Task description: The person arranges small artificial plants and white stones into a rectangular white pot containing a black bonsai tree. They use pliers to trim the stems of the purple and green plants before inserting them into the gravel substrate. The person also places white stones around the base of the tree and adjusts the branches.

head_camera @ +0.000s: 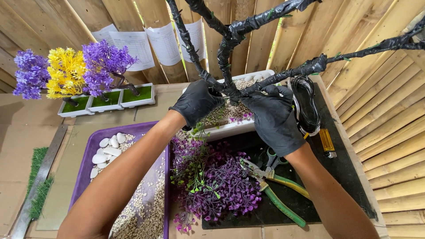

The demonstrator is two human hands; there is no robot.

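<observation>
Both my hands wear black gloves. My left hand (pixel 196 102) and my right hand (pixel 273 116) wrap around the base of a bare artificial tree trunk (pixel 230 44) bound in black tape, whose branches spread up and to the right. The trunk stands in a white rectangular pot (pixel 230 129) filled with small gravel. Just in front of the pot lies a heap of purple artificial foliage sprigs (pixel 217 181) with green stems.
A purple tray (pixel 88 155) at the left holds white stones and gravel. Green-handled pliers (pixel 274 186), a coil of dark wire (pixel 305 104) and a yellow lighter (pixel 327 141) lie on a black mat. Three small finished trees, purple and yellow (pixel 66 73), stand at the back left.
</observation>
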